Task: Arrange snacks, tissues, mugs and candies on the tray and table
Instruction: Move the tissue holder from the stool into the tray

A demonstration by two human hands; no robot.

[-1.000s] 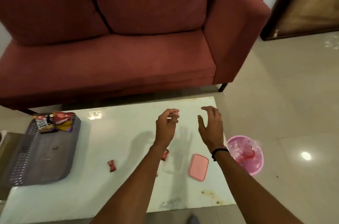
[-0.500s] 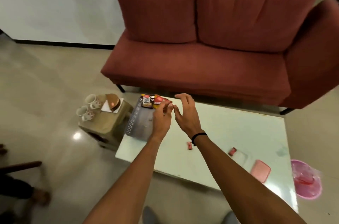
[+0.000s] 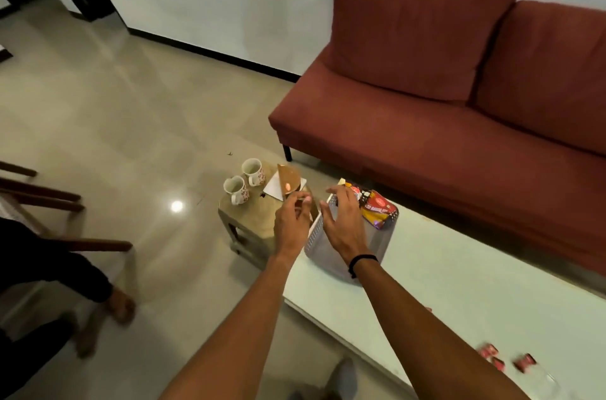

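Two white floral mugs [image 3: 242, 181] stand on a small brown stool [image 3: 255, 219] left of the white table [image 3: 459, 281]. Beside them sits a brown tissue holder [image 3: 288, 180] with white tissues [image 3: 273, 186]. A grey perforated tray [image 3: 347, 249] lies on the table's left end, with snack packets [image 3: 373, 206] at its far edge. Several red candies [image 3: 505, 360] lie near the table's front right. My left hand [image 3: 292, 222] hovers over the stool's right edge, fingers loosely curled, holding nothing visible. My right hand [image 3: 344, 222] is spread above the tray.
A red sofa [image 3: 459, 111] stands behind the table. At the far left are a wooden chair [image 3: 49, 199] and a seated person's legs [image 3: 59, 275]. My own foot [image 3: 341, 380] shows at the bottom, by the table's front edge.
The view has swung left from the table's right end to the stool and tray. Both hands have travelled with it, from over the table to the tray and stool edge.
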